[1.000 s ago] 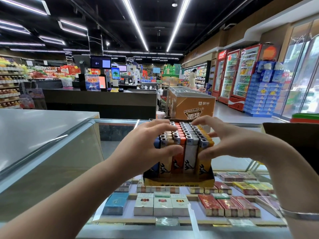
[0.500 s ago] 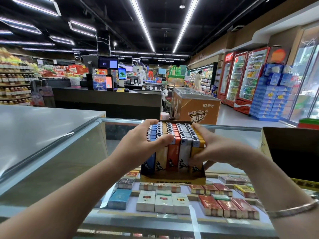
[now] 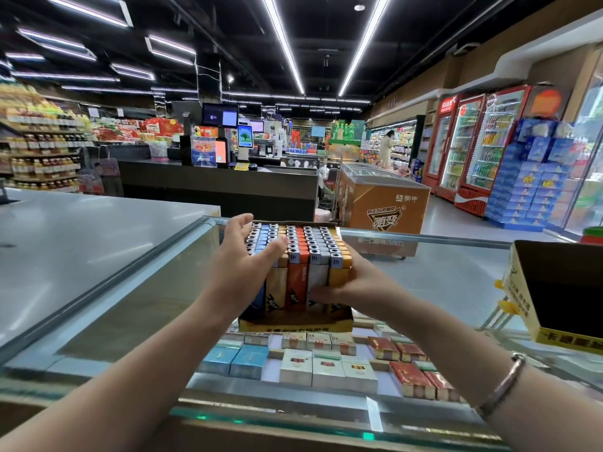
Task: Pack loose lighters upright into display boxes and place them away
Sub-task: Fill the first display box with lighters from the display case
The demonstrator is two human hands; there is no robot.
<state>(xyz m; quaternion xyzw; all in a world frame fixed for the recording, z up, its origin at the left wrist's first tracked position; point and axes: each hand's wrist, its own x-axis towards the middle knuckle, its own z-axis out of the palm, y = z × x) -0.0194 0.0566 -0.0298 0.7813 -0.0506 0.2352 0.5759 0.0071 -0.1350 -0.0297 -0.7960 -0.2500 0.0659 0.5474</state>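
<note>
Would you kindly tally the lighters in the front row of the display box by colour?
Blue lighter: 1
Yellow lighters: 2
Orange lighter: 1
White lighter: 1
Total: 5

Both hands — left hand (image 3: pixel 243 265), right hand (image 3: pixel 355 287) — clasp the lighter-filled display box (image 3: pixel 295 324) on the glass counter (image 3: pixel 440 275).

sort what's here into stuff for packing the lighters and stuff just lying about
For the job: lighters, display box, left hand, right hand.

Lying about: cigarette packs, open carton, glass counter, freezer.
</note>
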